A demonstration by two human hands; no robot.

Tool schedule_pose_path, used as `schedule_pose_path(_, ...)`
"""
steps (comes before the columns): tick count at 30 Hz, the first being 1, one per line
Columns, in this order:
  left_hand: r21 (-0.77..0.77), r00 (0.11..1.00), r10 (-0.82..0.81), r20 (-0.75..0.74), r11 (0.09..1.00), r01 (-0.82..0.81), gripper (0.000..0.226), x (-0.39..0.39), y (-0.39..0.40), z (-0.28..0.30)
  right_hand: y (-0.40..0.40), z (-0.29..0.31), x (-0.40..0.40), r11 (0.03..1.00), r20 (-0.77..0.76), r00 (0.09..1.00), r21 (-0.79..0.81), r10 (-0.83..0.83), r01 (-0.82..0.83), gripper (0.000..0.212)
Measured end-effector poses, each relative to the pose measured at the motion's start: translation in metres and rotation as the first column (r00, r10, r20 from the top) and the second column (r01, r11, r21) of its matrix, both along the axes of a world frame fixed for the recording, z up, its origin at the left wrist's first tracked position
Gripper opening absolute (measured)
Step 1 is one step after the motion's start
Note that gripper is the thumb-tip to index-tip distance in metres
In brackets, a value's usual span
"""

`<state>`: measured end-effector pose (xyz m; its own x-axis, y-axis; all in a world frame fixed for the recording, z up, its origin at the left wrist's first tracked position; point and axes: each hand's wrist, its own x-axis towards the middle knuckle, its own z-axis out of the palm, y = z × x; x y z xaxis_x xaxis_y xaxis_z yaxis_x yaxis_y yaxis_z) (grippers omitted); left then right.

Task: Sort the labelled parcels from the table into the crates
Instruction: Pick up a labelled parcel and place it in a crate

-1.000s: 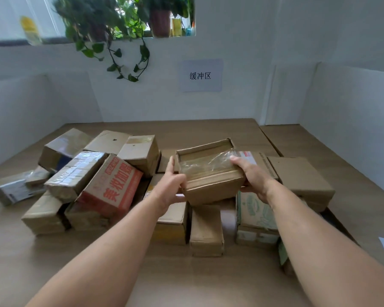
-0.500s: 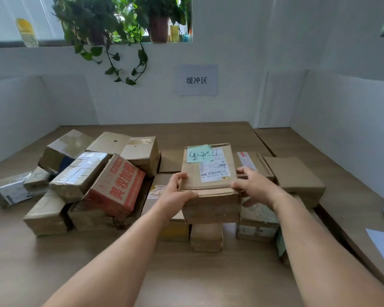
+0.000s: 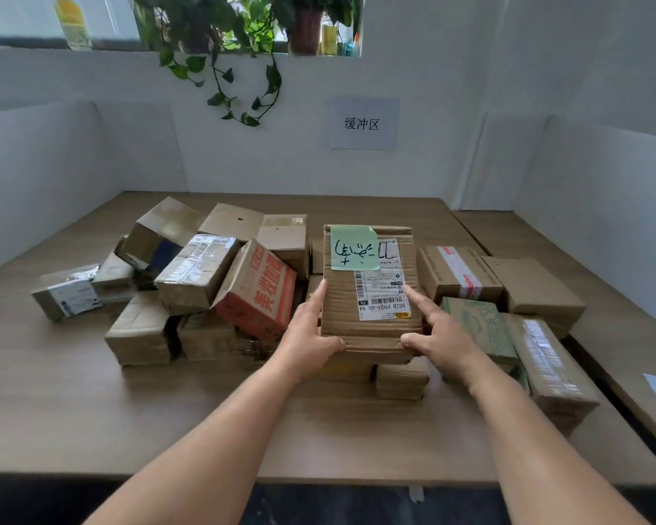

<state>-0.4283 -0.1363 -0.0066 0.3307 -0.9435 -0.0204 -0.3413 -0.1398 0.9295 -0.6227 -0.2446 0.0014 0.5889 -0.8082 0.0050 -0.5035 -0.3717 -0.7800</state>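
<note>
Both hands on one parcel [image 3: 370, 293], centre of frame. My left hand [image 3: 311, 335] grips its left edge, thumb hooked round the near left corner, index finger laid straight up the side. My right hand [image 3: 438, 337] holds the right edge, thumb on the near right corner, index finger resting on the top face beside the shipping label [image 3: 383, 295]. The parcel is held label-up, tilted toward me, above the other boxes mid-table; can't tell if its far end rests on anything. A green sticky note [image 3: 353, 247] with handwriting covers the top left of the face, printed label with barcode below it, both upside down to me. Judged step: reading the label to pick the destination crate. No crates in frame, so next move needs a turn away from the table [image 3: 91, 411] with the parcel kept level in both hands. Grip is mostly at the near corners, so the far end could dip; I'd shift fingers underneath before carrying. Around it: a red-printed carton [image 3: 256, 293] leaning on the pile centre left, a tape-wrapped box [image 3: 196, 272] left of that, a green-patterned box [image 3: 478, 327] just right of my right hand, a red-striped box [image 3: 457, 272] behind it. Plenty of parcels left, sort looks far from done. Sign [image 3: 362, 123] on the back wall, upper centre.
</note>
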Motion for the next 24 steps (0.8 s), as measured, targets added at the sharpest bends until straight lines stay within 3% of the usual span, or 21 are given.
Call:
schedule_pose_path(3,-0.033,0.997,0.037,0.065,0.999,-0.035,0.102,0.009,0.023,-0.001,0.027,0.0,0.011,0.999,0.011,1.0,-0.047,-0.021,0.022,0.079)
schedule_pose_path(9,-0.167,0.993,0.102,0.059,0.982,-0.091,0.094,0.034,0.078,0.002,0.083,0.004,0.04,0.972,0.17,0.984,-0.215,-0.058,0.094,0.077)
schedule_pose_path(14,-0.266,0.982,0.176,0.074,0.952,-0.151,0.09,0.06,0.134,-0.001,0.134,0.008,0.072,0.955,0.255,0.967,-0.288,0.009,0.067,0.079)
schedule_pose_path(17,-0.29,0.958,0.272,0.088,0.927,-0.237,0.09,0.082,0.179,-0.008,0.164,0.007,0.104,0.941,0.211,0.973,-0.338,0.099,-0.022,0.078)
schedule_pose_path(24,-0.262,0.84,0.514,0.173,0.846,-0.464,0.09,0.133,0.296,-0.024,0.238,-0.008,0.198,0.928,0.236,0.904,-0.201,0.355,-0.312,0.077)
